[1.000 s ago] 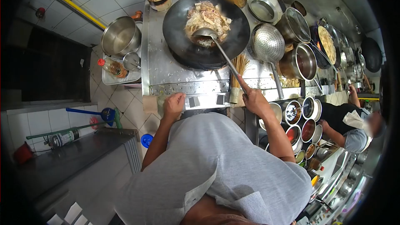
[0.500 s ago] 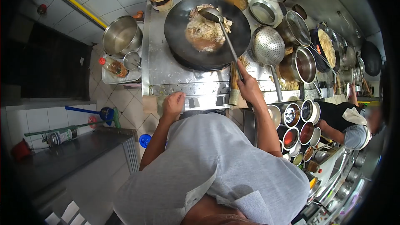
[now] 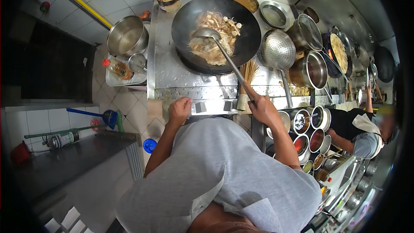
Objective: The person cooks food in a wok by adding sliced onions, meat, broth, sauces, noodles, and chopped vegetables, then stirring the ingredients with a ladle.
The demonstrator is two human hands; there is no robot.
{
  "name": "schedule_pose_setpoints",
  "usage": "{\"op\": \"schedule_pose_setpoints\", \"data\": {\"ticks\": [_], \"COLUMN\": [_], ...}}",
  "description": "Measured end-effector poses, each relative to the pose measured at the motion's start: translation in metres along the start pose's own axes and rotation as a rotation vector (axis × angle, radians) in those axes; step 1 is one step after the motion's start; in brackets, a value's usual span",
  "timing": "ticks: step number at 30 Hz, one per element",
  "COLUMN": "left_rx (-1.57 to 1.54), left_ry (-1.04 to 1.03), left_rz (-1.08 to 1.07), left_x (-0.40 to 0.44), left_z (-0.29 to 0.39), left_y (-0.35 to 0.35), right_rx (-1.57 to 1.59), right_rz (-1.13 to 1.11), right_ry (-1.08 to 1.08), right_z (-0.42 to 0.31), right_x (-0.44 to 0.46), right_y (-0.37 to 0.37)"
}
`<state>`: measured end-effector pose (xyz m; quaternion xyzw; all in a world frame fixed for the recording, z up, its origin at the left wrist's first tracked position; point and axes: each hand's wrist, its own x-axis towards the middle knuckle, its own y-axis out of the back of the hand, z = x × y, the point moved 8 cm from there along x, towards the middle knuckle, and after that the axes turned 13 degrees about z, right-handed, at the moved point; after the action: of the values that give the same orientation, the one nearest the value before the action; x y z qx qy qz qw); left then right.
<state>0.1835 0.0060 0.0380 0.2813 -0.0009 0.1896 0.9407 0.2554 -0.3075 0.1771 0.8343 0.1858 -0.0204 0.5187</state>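
My right hand (image 3: pixel 264 110) grips the long handle of a metal ladle (image 3: pixel 207 33), index finger stretched along it. The ladle's bowl rests over the left part of the food in a large black wok (image 3: pixel 248 30). Thin noodle-like strands (image 3: pixel 211 51) and pale sliced pieces (image 3: pixel 215 19) lie mixed in the wok, browned by a sauce. My left hand (image 3: pixel 180 110) is a loose fist at the stove's front edge, beside the control knobs (image 3: pixel 201 106); nothing shows in it.
A bamboo brush (image 3: pixel 246 80) and perforated strainer (image 3: pixel 278 48) lie right of the wok. Several sauce pots (image 3: pixel 317 138) stand at my right, with a co-worker (image 3: pixel 360 131) beyond. On the left are a steel pot (image 3: pixel 126 37) and a bottle (image 3: pixel 117 68).
The ladle bowl has moved left and nearer to me, and my right hand has drawn back slightly. The food is more mixed and spread, with less liquid showing. My left hand has stayed put.
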Motion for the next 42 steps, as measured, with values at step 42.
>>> {"op": "schedule_pose_setpoints", "data": {"ticks": [42], "left_rx": [0.015], "left_ry": [0.035], "left_rz": [0.041], "left_x": [-0.017], "left_z": [-0.012], "left_y": [0.017], "right_rx": [0.292], "right_rz": [0.212], "right_ry": [-0.181], "right_z": [0.041], "right_x": [0.035], "right_y": [0.002]}}
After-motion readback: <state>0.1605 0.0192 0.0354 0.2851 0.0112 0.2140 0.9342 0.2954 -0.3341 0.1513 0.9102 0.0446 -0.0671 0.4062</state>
